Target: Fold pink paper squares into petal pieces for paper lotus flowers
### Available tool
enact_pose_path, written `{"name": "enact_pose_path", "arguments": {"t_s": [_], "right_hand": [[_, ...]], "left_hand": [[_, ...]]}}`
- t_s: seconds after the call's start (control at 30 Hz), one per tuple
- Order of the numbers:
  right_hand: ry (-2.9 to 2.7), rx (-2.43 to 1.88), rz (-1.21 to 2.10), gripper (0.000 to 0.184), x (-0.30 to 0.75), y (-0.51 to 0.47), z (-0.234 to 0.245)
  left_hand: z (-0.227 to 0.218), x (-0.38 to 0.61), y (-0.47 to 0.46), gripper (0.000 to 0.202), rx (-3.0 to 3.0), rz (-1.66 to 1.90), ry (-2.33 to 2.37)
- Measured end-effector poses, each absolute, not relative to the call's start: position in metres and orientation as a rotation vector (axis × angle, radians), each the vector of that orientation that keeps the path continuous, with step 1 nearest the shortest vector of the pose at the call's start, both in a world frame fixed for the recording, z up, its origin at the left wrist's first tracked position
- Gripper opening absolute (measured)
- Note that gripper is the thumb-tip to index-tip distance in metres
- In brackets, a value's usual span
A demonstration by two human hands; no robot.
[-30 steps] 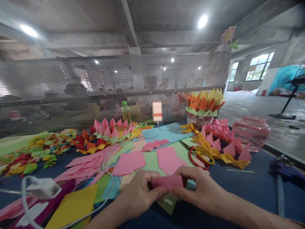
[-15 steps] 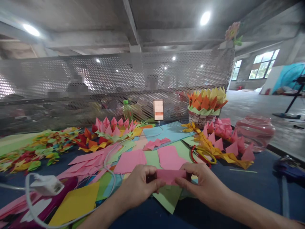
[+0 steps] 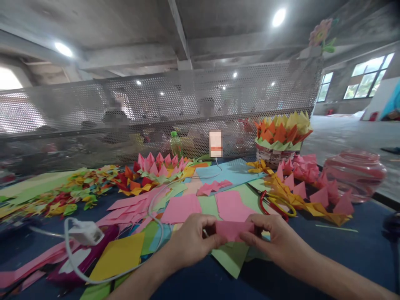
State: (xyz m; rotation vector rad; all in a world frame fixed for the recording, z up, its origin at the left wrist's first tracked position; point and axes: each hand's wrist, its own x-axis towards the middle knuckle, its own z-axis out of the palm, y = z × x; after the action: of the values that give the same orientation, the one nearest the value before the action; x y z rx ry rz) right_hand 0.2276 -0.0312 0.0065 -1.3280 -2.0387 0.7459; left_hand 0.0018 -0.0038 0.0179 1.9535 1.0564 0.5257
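A small folded piece of pink paper [image 3: 232, 230] is stretched between my two hands above the table. My left hand [image 3: 196, 241] pinches its left end between thumb and fingers. At the right end, my right hand [image 3: 273, 238] grips it the same way, thumb in front. Under and behind it lie pink paper squares [image 3: 181, 208] and a pale green sheet [image 3: 233, 259]. Folded pink pieces [image 3: 214, 187] lie farther back on a light blue sheet [image 3: 228, 171]. Scissors [image 3: 275, 205] with red and yellow handles rest right of the squares.
Left are a white charger with cable [image 3: 87, 232], yellow paper [image 3: 120, 255] and colourful folded pieces [image 3: 84, 185]. Pink paper points [image 3: 161, 164] stand behind. At the right are a flower-like paper basket [image 3: 278, 139], yellow-and-pink folded chains [image 3: 308, 193] and a clear jar [image 3: 354, 175]. A perforated metal screen [image 3: 187, 100] closes the back.
The whole view has shifted, so the table things and both hands appear farther right. Both hands keep their pinch on the folded pink paper, with little other visible change.
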Motion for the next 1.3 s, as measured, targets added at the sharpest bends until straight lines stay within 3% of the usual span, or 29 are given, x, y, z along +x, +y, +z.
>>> {"name": "enact_pose_path", "arguments": {"t_s": [0.37, 0.67, 0.8, 0.93, 1.03, 1.3], "right_hand": [[-2.019, -1.186, 0.865, 0.023, 0.228, -0.036, 0.004], [-2.125, -0.885, 0.472, 0.033, 0.232, -0.039, 0.011], [-2.089, -0.963, 0.506, 0.025, 0.233, -0.042, 0.013], [-2.114, -1.115, 0.537, 0.035, 0.232, -0.039, 0.008], [-2.149, -1.140, 0.590, 0.011, 0.229, -0.035, 0.005], [-2.148, -1.035, 0.494, 0.014, 0.228, -0.033, 0.004]], "left_hand": [[0.018, 0.005, -0.004, 0.035, 1.580, 0.655, 0.966], [0.021, 0.004, -0.002, 0.032, 1.400, 0.652, 0.888], [0.018, 0.005, -0.003, 0.031, 1.489, 0.634, 0.936], [0.012, 0.006, -0.004, 0.034, 1.586, 0.625, 1.010], [0.011, 0.007, -0.005, 0.037, 1.598, 0.603, 0.988], [0.014, 0.006, -0.005, 0.052, 1.597, 0.624, 0.896]]}}
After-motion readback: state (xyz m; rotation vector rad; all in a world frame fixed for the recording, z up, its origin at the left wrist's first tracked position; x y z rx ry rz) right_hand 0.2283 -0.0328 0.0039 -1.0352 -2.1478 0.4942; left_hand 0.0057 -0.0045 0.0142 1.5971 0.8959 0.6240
